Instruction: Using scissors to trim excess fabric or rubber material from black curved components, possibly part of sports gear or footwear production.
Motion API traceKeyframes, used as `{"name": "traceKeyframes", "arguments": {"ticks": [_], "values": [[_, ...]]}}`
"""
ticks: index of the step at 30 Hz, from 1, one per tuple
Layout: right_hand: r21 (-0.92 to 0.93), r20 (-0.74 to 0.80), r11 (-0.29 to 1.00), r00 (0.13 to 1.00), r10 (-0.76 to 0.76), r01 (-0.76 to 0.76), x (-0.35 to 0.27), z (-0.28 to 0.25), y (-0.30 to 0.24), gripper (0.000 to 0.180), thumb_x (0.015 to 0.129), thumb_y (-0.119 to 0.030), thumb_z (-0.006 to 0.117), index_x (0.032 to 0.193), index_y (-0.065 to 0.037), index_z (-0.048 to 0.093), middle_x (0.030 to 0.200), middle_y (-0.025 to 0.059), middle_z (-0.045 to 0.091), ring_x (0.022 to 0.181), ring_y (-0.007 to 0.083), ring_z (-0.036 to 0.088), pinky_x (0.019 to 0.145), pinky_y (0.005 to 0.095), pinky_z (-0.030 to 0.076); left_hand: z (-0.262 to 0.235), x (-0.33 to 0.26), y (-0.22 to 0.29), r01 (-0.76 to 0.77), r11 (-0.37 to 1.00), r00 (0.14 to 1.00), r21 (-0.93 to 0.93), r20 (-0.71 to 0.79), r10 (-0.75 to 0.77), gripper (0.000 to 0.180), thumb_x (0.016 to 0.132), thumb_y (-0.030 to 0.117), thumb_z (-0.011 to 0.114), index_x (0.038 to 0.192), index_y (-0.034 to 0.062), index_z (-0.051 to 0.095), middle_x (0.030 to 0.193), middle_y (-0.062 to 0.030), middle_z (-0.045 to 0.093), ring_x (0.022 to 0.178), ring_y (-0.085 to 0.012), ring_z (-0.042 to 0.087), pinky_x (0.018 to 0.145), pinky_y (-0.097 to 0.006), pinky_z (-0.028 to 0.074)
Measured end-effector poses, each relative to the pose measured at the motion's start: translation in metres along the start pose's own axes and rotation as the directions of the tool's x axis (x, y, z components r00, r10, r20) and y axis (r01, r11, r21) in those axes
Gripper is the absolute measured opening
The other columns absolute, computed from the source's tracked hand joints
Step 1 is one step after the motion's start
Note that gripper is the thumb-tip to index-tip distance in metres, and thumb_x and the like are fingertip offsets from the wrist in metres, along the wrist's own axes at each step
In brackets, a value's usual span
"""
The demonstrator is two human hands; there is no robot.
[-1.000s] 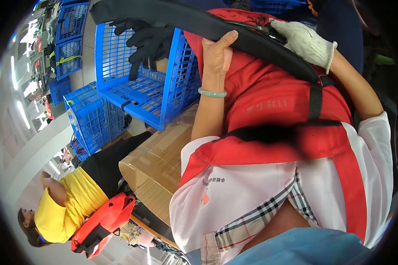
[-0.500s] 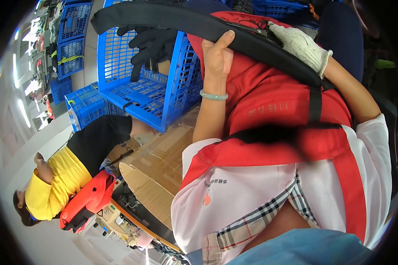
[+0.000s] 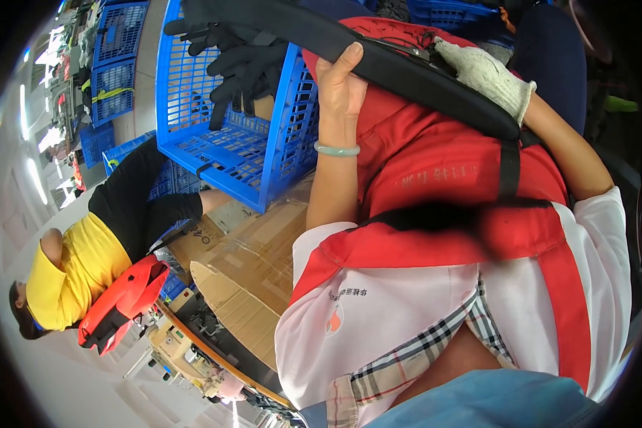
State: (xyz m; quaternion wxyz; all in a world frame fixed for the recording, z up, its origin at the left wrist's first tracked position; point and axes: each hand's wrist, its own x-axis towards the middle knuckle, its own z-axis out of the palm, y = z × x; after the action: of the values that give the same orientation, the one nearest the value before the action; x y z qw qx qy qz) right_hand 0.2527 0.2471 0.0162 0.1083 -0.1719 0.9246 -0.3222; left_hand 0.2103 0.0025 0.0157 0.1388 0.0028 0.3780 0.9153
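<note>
A long, black, padded-looking fabric strip (image 3: 414, 75) slants across the top of my lap, its far end reaching over the blue crate. My bare left hand (image 3: 342, 82), with a pale green bangle at the wrist, grips it near the middle, thumb on top and fingers behind. My right hand (image 3: 481, 75) wears a white knitted glove and lies along the far side of the strip's near end. Its fingertips are bent down at some dark material on my red apron (image 3: 421, 157); what they pinch is hidden.
An open blue plastic crate (image 3: 278, 128) at the left holds black gloves (image 3: 246, 75). A cardboard box (image 3: 253, 264) stands below it. A person in a yellow shirt (image 3: 85, 264) is further left. More blue crates (image 3: 114, 64) are stacked behind, and sewing machines (image 3: 171, 342) stand lower left.
My left hand has shifted slightly left, and the strip's far end has swung up and right. My right hand stays in place. The person in yellow has moved left and down in view.
</note>
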Motion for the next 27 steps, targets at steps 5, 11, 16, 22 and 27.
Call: {"name": "traceKeyframes", "arguments": {"ticks": [5,11,16,22,27], "values": [[-0.144,-0.071,0.982,0.989,-0.129,0.118,-0.038,0.009,-0.051,0.044,0.081,-0.008,0.055,0.124,-0.002,0.047,0.087,0.0223,0.06,0.085,0.0378,0.059,0.072,0.0426,0.046,0.006,-0.057,0.006,-0.021,1.0,1.0,0.014,0.022,0.02,0.027,0.079,-0.005,0.069,0.103,0.0063,0.061,0.096,-0.0035,0.064,0.09,-0.017,0.061,0.089,-0.034,0.049],[-0.135,-0.125,0.984,0.983,-0.135,0.118,-0.078,0.051,-0.075,0.042,0.082,-0.009,0.055,0.123,0.0,0.049,0.092,0.0213,0.061,0.088,0.0356,0.06,0.073,0.0391,0.048,0.008,-0.116,0.012,0.011,1.0,0.999,-0.027,0.043,-0.01,0.027,0.079,-0.005,0.069,0.101,0.0083,0.062,0.095,-0.0026,0.064,0.09,-0.0166,0.061,0.089,-0.033,0.049],[-0.027,-0.169,0.994,0.98,-0.109,0.105,-0.089,0.066,-0.081,0.037,0.086,-0.015,0.057,0.119,0.001,0.052,0.096,0.0217,0.062,0.087,0.0347,0.062,0.072,0.0373,0.047,-0.004,-0.137,0.006,-0.004,0.999,0.999,-0.043,0.044,0.006,0.028,0.079,-0.005,0.068,0.102,0.0086,0.062,0.096,-0.0024,0.064,0.091,-0.0165,0.061,0.09,-0.033,0.049],[0.088,-0.062,0.996,0.998,-0.02,0.026,-0.081,0.063,-0.083,0.039,0.086,-0.019,0.059,0.119,0.001,0.052,0.105,0.022,0.062,0.097,0.0371,0.06,0.082,0.0401,0.049,-0.014,-0.13,0.011,0.024,1.0,0.999,0.0,0.03,-0.024,0.024,0.084,0.002,0.066,0.107,0.006,0.061,0.103,-0.0056,0.064,0.1,-0.0205,0.06,0.094,-0.038,0.047],[-0.044,-0.196,0.992,0.973,-0.125,0.118,-0.081,0.086,-0.071,0.034,0.089,-0.012,0.049,0.121,0.0,0.051,0.097,0.0233,0.062,0.09,0.0374,0.061,0.076,0.0405,0.049,-0.017,-0.124,0.012,0.021,0.998,0.998,0.064,0.054,-0.024,0.023,0.083,0.001,0.066,0.105,0.0042,0.062,0.1,-0.0069,0.065,0.095,-0.0209,0.062,0.092,-0.037,0.049]]}}
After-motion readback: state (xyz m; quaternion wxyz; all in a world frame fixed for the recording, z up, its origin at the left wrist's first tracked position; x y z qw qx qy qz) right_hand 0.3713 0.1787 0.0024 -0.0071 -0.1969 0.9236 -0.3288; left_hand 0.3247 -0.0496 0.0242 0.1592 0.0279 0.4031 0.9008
